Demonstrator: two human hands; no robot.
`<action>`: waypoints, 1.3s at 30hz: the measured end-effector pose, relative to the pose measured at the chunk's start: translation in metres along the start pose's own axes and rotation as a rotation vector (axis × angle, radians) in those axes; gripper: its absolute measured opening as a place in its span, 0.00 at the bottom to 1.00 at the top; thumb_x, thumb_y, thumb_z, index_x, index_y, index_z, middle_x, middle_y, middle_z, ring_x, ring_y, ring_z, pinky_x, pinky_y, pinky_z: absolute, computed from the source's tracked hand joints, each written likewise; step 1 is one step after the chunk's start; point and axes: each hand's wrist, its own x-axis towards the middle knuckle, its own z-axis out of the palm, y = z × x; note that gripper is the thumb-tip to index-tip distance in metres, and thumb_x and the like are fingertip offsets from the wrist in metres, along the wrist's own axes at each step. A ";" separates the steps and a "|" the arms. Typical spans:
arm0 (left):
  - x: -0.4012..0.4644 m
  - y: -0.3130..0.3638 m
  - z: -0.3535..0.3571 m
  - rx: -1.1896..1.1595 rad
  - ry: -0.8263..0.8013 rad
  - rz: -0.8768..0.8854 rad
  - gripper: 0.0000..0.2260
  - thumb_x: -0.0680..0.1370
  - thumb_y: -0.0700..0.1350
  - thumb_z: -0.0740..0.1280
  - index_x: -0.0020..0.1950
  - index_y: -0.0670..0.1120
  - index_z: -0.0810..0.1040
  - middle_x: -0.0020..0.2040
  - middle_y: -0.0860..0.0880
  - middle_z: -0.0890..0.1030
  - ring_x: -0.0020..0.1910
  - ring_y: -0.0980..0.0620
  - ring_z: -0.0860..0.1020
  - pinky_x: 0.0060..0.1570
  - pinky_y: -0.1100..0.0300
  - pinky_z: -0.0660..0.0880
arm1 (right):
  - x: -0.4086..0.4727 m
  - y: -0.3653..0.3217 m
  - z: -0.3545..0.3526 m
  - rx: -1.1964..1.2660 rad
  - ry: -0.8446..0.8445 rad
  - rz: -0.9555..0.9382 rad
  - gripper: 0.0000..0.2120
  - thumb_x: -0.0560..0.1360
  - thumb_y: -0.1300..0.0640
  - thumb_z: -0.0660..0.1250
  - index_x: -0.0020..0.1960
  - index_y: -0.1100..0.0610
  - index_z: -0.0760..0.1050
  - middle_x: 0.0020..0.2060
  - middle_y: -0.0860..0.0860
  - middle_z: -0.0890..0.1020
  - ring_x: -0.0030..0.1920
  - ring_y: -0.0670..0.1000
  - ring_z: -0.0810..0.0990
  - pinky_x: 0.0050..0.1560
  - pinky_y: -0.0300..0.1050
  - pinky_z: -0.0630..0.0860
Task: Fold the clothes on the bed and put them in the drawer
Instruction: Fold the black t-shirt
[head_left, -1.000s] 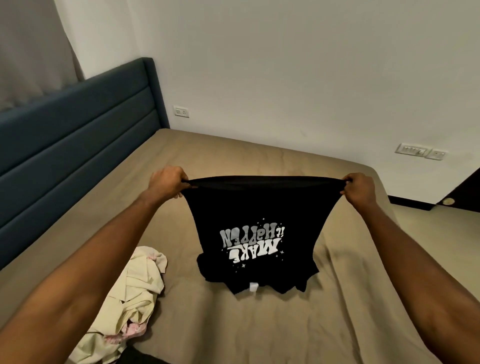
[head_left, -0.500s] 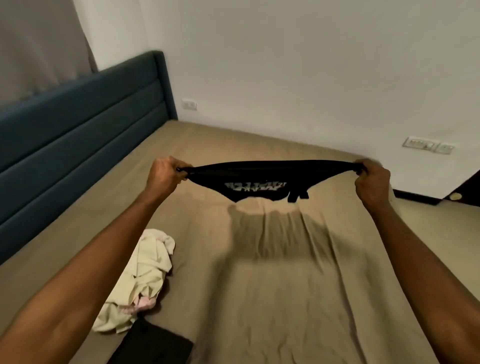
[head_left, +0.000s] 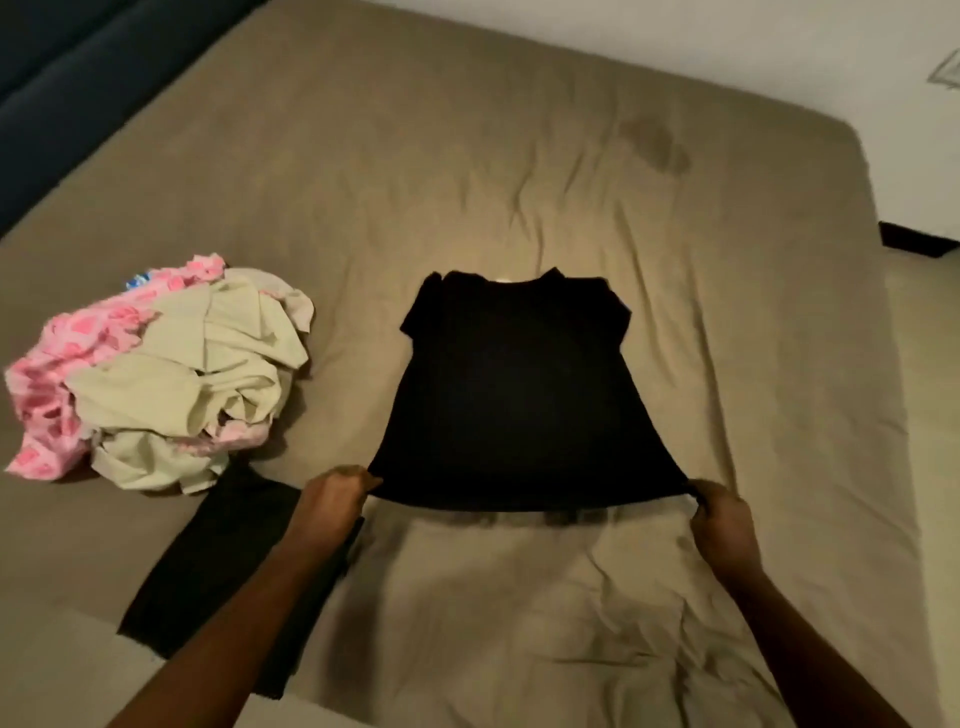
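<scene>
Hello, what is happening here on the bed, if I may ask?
A person is laying a black T-shirt flat on the bed. The left hand and right hand each pinch a corner of its hem. A crumpled pile of clothes and a dark garment lie to the left.

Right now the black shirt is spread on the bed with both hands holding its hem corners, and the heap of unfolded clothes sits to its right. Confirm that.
Not quite. The head view shows the heap of unfolded clothes to the left of the black shirt, not the right. The rest holds: the shirt lies spread on the bed, with the left hand and right hand gripping its hem corners.
</scene>
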 end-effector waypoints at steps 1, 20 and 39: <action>-0.009 -0.002 0.025 0.009 -0.042 -0.002 0.11 0.79 0.45 0.69 0.62 0.52 0.82 0.54 0.49 0.83 0.51 0.51 0.81 0.53 0.54 0.79 | -0.011 0.015 0.020 -0.033 -0.037 0.032 0.25 0.70 0.76 0.63 0.62 0.60 0.83 0.54 0.59 0.86 0.49 0.61 0.85 0.46 0.48 0.78; -0.053 0.010 0.166 0.388 -0.227 -0.114 0.23 0.82 0.42 0.59 0.78 0.47 0.67 0.78 0.48 0.68 0.73 0.47 0.70 0.62 0.57 0.73 | -0.082 0.089 0.107 -0.422 -0.133 -0.185 0.31 0.54 0.73 0.76 0.57 0.57 0.87 0.60 0.53 0.85 0.58 0.64 0.80 0.51 0.57 0.81; 0.255 -0.002 0.073 -0.700 0.464 -0.618 0.21 0.73 0.55 0.78 0.57 0.43 0.79 0.47 0.46 0.84 0.51 0.43 0.83 0.55 0.51 0.76 | 0.209 -0.019 0.119 0.472 0.251 0.276 0.10 0.80 0.61 0.67 0.61 0.61 0.79 0.51 0.56 0.85 0.52 0.57 0.83 0.56 0.42 0.73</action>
